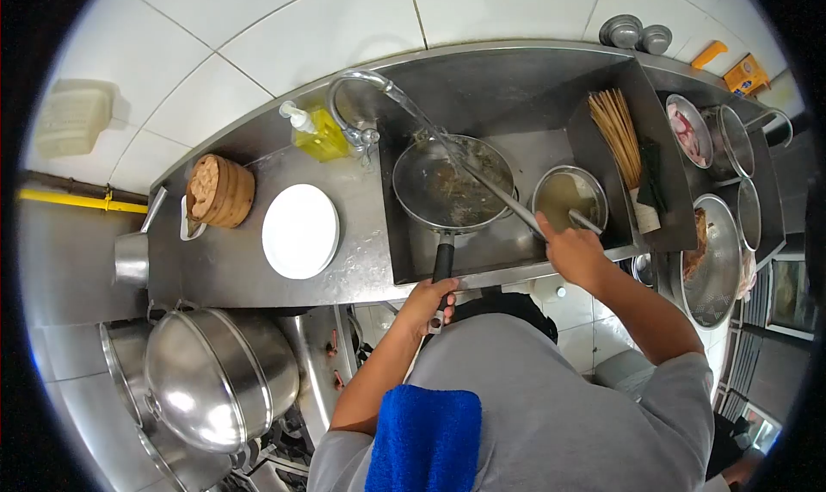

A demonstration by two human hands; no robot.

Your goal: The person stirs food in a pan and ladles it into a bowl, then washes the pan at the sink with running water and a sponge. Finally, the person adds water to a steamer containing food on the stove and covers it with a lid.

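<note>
Over the steel sink, my left hand (428,305) is closed around the black handle of a frying pan (447,191). The pan's inside looks dark and soiled. My right hand (571,249) grips the near end of a long metal utensil (490,182), which slants across the pan; its far end is hard to make out near the faucet. Below and beside that hand is a metal bowl (564,186) of cloudy liquid, with a spoon-like handle resting in it. The curved faucet (364,77) reaches toward the pan's upper rim.
White plates (300,231), a bamboo steamer (231,191) and a yellow soap bottle (320,136) stand left of the sink. Chopsticks (615,135) lie at its right, beside bowls and a perforated strainer (718,277). A large domed pot (219,380) is at lower left.
</note>
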